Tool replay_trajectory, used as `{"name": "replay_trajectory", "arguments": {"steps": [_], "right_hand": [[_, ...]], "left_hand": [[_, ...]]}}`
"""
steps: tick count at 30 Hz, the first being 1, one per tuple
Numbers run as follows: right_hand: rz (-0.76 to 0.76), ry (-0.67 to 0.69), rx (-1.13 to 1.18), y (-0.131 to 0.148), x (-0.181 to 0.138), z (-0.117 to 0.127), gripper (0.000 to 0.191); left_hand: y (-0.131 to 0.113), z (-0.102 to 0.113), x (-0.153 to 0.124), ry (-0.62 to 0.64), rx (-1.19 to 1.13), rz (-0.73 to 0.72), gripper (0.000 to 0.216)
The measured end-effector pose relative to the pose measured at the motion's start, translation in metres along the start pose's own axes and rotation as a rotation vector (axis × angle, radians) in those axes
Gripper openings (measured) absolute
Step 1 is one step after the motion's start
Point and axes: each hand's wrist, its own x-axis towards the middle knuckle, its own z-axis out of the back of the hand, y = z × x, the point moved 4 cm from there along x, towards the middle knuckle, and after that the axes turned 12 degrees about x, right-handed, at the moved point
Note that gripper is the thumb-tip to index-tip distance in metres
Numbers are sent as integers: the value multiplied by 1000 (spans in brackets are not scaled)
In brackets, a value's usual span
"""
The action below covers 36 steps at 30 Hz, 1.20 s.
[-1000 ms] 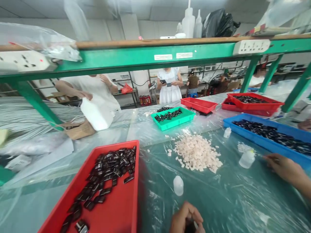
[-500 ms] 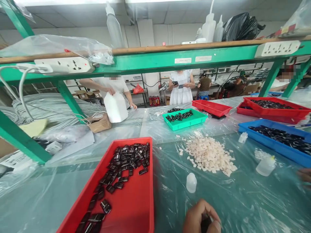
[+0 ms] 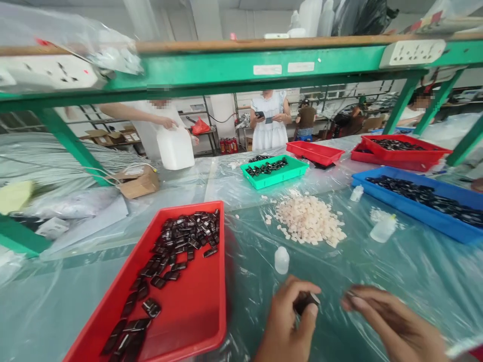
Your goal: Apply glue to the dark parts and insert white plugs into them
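Observation:
My left hand (image 3: 285, 322) is closed around a small glossy black plastic piece (image 3: 305, 301), whose end faces right. To its right my right hand (image 3: 392, 317) pinches thumb and forefinger together; what lies between the tips is too small and blurred to name. The two hands are apart. Just beyond my left hand stands a small white translucent bottle (image 3: 282, 260). A heap of small cream-coloured pieces (image 3: 311, 217) lies behind it. Left of my hands is a red tray (image 3: 196, 317) with many similar black pieces (image 3: 188, 234) along its far end and left side.
A green tray (image 3: 277, 181), a blue tray (image 3: 407, 211) and red trays (image 3: 403, 160) hold more black pieces. A squeeze bottle (image 3: 383, 229) leans beside the heap. A green shelf frame (image 3: 219, 70) crosses above the table. Opposite, a person holds a white jug (image 3: 175, 148).
My right hand has come in from the right edge towards my left hand. My left hand has risen further into view, still holding the black piece. The camera view has shifted.

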Motion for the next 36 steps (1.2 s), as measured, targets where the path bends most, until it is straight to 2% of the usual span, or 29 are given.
{"name": "replay_trajectory", "arguments": {"steps": [1,3,7,12,16,30,36], "right_hand": [[-1,57,103,10,1,-16,15],[0,96,129,26,5,-40,11],[-18,122,139,38,4,-60,7],[-18,164,169,43,-6,-61,7],[37,166,120,45,-8,-60,10],[340,167,-60,51,-23,-60,44],[385,152,-85,48,-26,-62,53]], "left_hand": [[-2,1,-1,1,-12,5,24],[-4,3,-2,7,-45,25,20],[-8,5,-3,27,-111,35,10],[-11,5,-5,25,-123,28,9],[-10,5,-5,11,-117,33,7],[-15,4,-10,-35,-173,42,6],[-15,5,-10,-44,-148,43,5]]}}
